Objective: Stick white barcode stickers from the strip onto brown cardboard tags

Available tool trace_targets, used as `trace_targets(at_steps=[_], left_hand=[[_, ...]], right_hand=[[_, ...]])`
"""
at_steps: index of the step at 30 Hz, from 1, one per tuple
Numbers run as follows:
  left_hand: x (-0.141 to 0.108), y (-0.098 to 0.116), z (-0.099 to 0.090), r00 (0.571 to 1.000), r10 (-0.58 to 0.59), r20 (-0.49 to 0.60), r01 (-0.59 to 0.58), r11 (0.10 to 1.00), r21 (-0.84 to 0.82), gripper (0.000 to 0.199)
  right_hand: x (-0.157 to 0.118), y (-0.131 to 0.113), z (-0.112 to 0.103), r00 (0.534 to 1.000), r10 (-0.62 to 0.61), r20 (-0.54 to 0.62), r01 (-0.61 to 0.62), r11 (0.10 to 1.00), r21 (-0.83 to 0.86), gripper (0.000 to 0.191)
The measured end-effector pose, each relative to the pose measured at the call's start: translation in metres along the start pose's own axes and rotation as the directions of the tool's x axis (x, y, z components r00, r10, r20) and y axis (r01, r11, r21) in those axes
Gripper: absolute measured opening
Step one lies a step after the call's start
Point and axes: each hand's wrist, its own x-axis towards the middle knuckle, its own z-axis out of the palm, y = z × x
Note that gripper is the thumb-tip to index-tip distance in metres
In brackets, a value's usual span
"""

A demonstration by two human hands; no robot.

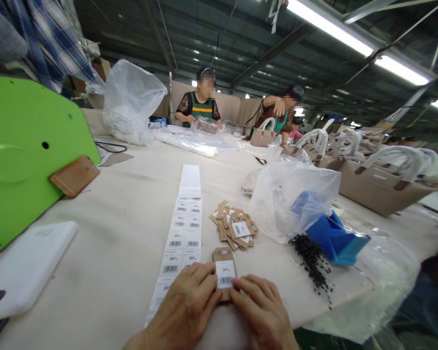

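A brown cardboard hang tag (225,253) lies in front of me, with a white price sticker (225,273) on its face; it may top a small stack. My left hand (190,304) grips the tag's left edge, thumb near its lower corner. From the other side my right hand (261,304) holds the right edge, fingertips at the sticker's lower corner. Left of the tag runs a long strip of barcode price labels (184,239), partly covered by my left hand. Just beyond the tag is a loose pile of stickered hang tags (235,226).
Black tag strings (311,262) lie at right beside a blue container (335,238) and a clear plastic bag (295,199). Beige handbags (386,184) line the right side. A green panel (29,160), a phone (75,176) and a white device (29,272) are left. Two co-workers (200,104) work across the table.
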Motion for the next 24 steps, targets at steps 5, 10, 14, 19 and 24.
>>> trace_targets(at_steps=[5, 10, 14, 19, 24], left_hand=[[-0.001, -0.001, 0.001, 1.0, -0.022, -0.006, 0.022, 1.0, -0.007, 0.017], [-0.001, 0.001, -0.001, 0.998, -0.049, 0.03, 0.051, 0.996, -0.071, 0.019], [0.0, 0.003, -0.003, 0.998, -0.048, 0.034, 0.051, 0.997, -0.066, 0.019], [0.001, 0.003, -0.004, 0.997, -0.035, -0.064, 0.032, 0.998, -0.05, 0.019], [0.0, 0.001, -0.003, 0.99, -0.025, -0.136, 0.025, 1.0, -0.007, 0.018]], right_hand=[[0.008, -0.005, 0.003, 0.776, 0.624, 0.096, -0.628, 0.747, 0.218, 0.019], [0.029, -0.019, 0.0, 0.623, 0.717, 0.313, -0.782, 0.575, 0.239, 0.015], [0.03, -0.02, -0.003, 0.593, 0.74, 0.317, -0.801, 0.503, 0.324, 0.012], [0.033, -0.011, 0.002, 0.471, 0.786, 0.402, -0.837, 0.254, 0.484, 0.012], [0.038, 0.001, 0.001, 0.427, 0.747, 0.51, -0.836, 0.11, 0.538, 0.013]])
